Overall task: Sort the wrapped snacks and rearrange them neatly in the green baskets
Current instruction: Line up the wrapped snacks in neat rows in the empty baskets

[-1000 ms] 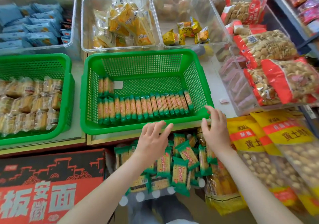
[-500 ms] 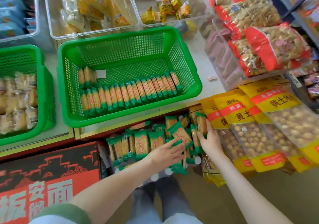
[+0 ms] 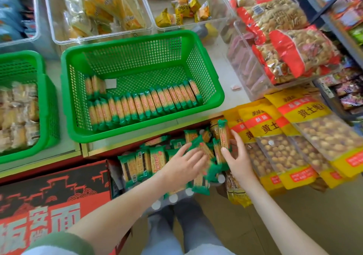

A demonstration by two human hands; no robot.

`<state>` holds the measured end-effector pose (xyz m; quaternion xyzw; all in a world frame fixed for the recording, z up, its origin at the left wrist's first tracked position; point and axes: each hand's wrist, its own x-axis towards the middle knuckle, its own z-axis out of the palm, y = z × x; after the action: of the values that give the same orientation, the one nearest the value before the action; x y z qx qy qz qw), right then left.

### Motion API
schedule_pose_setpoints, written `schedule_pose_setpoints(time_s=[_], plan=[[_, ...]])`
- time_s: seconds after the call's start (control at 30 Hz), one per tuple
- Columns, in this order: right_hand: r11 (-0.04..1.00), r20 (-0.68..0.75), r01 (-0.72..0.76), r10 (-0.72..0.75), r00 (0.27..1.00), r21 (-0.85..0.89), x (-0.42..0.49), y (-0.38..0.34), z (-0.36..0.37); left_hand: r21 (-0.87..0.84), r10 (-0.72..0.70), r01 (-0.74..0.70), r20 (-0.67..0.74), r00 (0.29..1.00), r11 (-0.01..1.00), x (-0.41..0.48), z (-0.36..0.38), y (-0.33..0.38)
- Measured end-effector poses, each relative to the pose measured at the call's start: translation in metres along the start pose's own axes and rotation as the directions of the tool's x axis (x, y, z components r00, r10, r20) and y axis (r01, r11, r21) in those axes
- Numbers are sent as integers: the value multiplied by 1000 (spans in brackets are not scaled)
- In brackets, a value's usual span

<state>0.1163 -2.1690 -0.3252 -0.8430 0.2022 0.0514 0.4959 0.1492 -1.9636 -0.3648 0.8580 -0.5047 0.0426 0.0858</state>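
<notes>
**Shop shelf, seen from over the person's arms.**

- **Centre:** the green basket (image 3: 143, 134) sits on the shelf. A row of green-wrapped cracker packs (image 3: 143, 103) stands on edge along its near wall. A short second row (image 3: 94, 86) of the same packs stands behind it at the left end, with a white slip (image 3: 111, 83) just beside that row.
- **Below the shelf edge:** a loose pile (image 3: 137, 162) of the same packs lies at mixed angles.
- **Left hand** (image 3: 184, 166) — the fingers are straight and spread, laid flat on the pile and gripping nothing.
- **Right hand** (image 3: 238, 156) — the thumb and fingers are closed on a single pack (image 3: 224, 134) at the pile's right edge. This is just beside the yellow bags (image 3: 275, 121) of round snacks.
- **Far left:** a second green basket (image 3: 49, 101), partly cut off by the frame, is filled with clear-wrapped pastries (image 3: 17, 117).
- **Behind the baskets:** clear bins (image 3: 102, 36) hold yellow-wrapped items.
- **Right:** red-trimmed bags (image 3: 294, 48) are stacked in another clear bin.
- **Lower left:** a red and black carton (image 3: 53, 195) stands just beside the pile.
</notes>
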Motion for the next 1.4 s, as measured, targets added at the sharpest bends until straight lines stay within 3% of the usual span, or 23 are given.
schedule_pose_setpoints(time_s=[0.03, 0.07, 0.13, 0.2, 0.27, 0.33, 0.4, 0.47, 0.53, 0.6, 0.67, 0.7, 0.8, 0.87, 1.0, 1.17, 1.4], plan=[[997, 6, -14, 13, 1000, 76, -4, -8, 0, -136, -161, 155, -29, 987, 978, 1, -11, 2], [989, 27, -19, 16, 1000, 146, -7, -18, 1, -324, -354, 331, -15, 935, 886, 1, -24, 3], [966, 121, -20, -12, 993, 256, -12, -43, 7, -644, -664, 578, 141, 734, 502, 5, -54, -2], [960, 262, -24, -52, 964, 280, -14, -73, 20, -787, -777, 589, 250, 578, 185, 8, -77, -12], [965, 390, -34, -73, 918, 260, -11, -102, 35, -873, -800, 486, 321, 507, -42, 7, -95, -28], [974, 455, -44, -64, 888, 222, -4, -132, 51, -894, -795, 400, 387, 467, -200, 2, -111, -46], [996, 495, 2, -46, 868, 90, 7, -162, 70, -879, -808, 389, 430, 403, -274, -6, -124, -67], [995, 521, 62, -12, 853, -79, 21, -189, 90, -850, -835, 459, 436, 335, -259, -19, -135, -95], [972, 533, 147, -28, 846, -182, 39, -212, 117, -834, -857, 515, 403, 320, -200, -35, -148, -127], [963, 535, 179, -44, 844, -203, 63, -230, 147, -734, -883, 679, 329, 335, -15, -56, -156, -160], [976, 504, 130, -24, 863, -176, 95, -242, 183, -422, -932, 876, 159, 327, 236, -80, -154, -192], [978, 474, 119, -23, 880, -173, 111, -248, 200, -251, -942, 924, 100, 320, 287, -91, -149, -205], [944, 423, 193, -66, 904, -266, 149, -255, 244, -16, -948, 961, 163, 274, 275, -109, -126, -227], [908, 454, 210, -24, 891, -363, 166, -249, 269, -7, -935, 958, 216, 280, 285, -110, -110, -230], [755, 488, 255, 98, 867, -604, 182, -232, 305, -18, -947, 958, 153, 284, 285, -110, -98, -230], [781, 529, 306, 36, 848, -545, 176, -234, 316, -41, -947, 956, 132, 292, 289, -111, -95, -232], [815, 671, 375, 23, 741, -442, 177, -225, 303, -36, -945, 952, 116, 306, 304, -110, -91, -233]])
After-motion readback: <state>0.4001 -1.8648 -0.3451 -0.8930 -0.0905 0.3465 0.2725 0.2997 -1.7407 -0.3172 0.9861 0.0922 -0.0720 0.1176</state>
